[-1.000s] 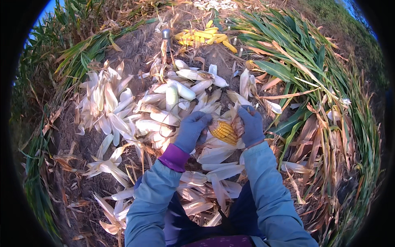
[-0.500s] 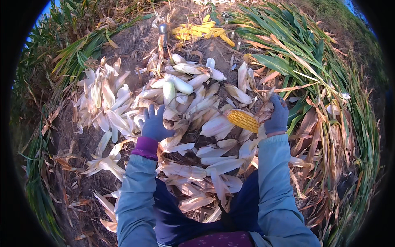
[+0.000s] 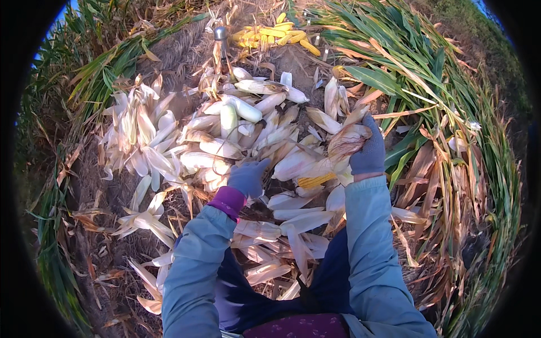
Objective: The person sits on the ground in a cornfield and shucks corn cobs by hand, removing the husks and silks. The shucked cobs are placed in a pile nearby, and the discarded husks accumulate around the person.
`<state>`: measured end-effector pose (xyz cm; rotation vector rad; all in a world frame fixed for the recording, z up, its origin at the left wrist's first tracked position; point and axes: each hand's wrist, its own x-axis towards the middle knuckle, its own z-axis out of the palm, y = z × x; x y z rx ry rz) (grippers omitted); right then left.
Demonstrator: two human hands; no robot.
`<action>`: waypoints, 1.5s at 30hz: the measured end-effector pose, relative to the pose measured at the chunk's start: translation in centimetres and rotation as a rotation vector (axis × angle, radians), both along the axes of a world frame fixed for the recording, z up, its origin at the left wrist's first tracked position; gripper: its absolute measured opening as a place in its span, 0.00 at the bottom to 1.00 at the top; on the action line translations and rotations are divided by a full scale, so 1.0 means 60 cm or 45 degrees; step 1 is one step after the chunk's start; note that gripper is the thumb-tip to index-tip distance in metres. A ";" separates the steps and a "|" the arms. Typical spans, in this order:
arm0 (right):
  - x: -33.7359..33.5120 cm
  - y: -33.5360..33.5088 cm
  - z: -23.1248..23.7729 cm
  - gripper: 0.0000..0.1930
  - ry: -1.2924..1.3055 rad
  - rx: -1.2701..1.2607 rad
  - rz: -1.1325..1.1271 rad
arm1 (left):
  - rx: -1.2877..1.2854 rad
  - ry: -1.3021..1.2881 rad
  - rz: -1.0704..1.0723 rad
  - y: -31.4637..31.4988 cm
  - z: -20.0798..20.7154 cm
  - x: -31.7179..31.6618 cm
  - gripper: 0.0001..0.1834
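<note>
My right hand, in a grey glove, is closed on the dry husk of a half-peeled corn ear. Pale brown husk leaves fold over most of that ear, and a strip of yellow kernels shows below them. My left hand, also gloved, is over the heap of husks, left of the ear and apart from it. Its fingers reach toward the right and nothing shows in them. Between and beyond the hands lie several corn ears in pale husks.
Husked yellow cobs are piled at the far middle, beside a metal-capped bottle. Stripped husks lie heaped at the left. Cut green corn stalks run along the right. My knees flank the near husks.
My left hand has swung right and nearer, its fingers less spread. In my right hand the ear has tipped down and nearer, and the husk now covers more of its kernels.
</note>
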<state>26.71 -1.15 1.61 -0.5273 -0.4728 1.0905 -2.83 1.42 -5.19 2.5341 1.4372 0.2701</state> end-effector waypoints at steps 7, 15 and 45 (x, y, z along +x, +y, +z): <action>-0.046 -0.005 0.044 0.12 0.151 0.197 0.172 | -0.912 0.103 -0.030 0.000 -0.013 0.029 0.38; -0.110 -0.030 0.105 0.16 0.024 0.307 0.139 | -1.500 -0.881 -0.347 -0.022 -0.075 0.084 0.36; -0.070 -0.017 0.027 0.18 -1.620 -0.279 -0.558 | -0.753 -2.042 0.294 0.007 0.089 0.042 0.31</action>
